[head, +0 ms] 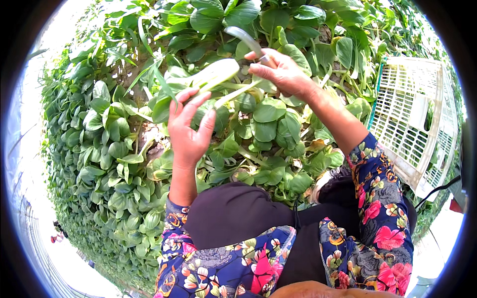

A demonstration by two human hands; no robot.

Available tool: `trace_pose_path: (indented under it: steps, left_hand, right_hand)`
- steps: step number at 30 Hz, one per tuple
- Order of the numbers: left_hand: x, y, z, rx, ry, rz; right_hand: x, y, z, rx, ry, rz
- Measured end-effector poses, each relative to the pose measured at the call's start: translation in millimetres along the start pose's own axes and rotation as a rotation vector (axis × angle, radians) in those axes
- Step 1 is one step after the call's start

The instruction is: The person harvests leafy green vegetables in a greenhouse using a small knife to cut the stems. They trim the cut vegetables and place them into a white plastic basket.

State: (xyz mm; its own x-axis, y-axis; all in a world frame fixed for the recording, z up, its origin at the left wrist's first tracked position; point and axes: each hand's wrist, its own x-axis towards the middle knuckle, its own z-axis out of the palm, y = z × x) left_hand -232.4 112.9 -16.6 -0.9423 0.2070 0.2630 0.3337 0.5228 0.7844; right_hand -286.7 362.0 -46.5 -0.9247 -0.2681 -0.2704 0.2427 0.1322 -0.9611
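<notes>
My left hand point(190, 128) holds a head of bok choy point(214, 72) by its leafy end, with the pale stalk base pointing right. The fingers lie over its leaves, and the thumb is beside a loose leaf stalk point(238, 93). My right hand point(281, 74) grips the handle of a small curved knife point(244, 39), its metal blade pointing up and left. The blade is apart from the bok choy. Under both hands, cut or loose bok choy leaves point(268, 119) lie on the ground, some of them yellowed.
A white plastic lattice crate point(406, 115) with greens inside stands tilted at my right. Dense rows of growing bok choy point(111, 178) fill the left and far side. My knees point(238, 216) in dark trousers are close below. A dark cable point(438, 190) runs by the crate.
</notes>
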Motion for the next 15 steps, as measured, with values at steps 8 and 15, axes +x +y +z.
trace_pose_path:
  steps: [8,15]
  left_hand:
    - [-24,11,11,0.155,-0.199,0.146]
    - [-21,14,2,0.038,-0.126,0.092]
  right_hand:
    - [-9,-22,1,0.306,-0.046,0.232]
    - [-4,-56,-47,-0.030,0.214,-0.151]
